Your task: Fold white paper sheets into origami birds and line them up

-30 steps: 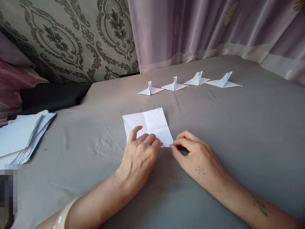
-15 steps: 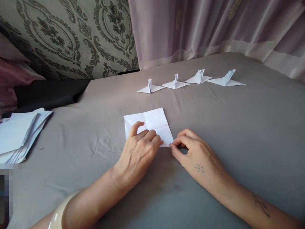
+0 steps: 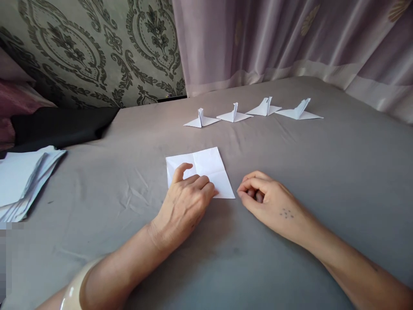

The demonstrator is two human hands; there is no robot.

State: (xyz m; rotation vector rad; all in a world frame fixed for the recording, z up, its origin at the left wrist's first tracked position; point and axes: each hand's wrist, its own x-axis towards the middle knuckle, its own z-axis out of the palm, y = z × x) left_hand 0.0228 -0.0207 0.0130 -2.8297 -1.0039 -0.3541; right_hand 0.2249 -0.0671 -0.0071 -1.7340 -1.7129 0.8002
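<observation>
On the grey cloth (image 3: 306, 163), rested the left hand (image 3: 185, 200), curled, on a creased white sheet (image 3: 214, 165), could not tell its grip; pinched the right hand (image 3: 274, 198) closed on nothing visible just beside one corner; seemingly had four paper figures (image 3: 232, 117) done, with further folding left

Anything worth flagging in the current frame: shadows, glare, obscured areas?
Head view: soft shadow on the gray cloth beside the left forearm; head view: small glare streak on that arm's pale band; head view: white paper bright, creases faint but visible; head view: pixelated patch masking part of the lower left edge.
</observation>
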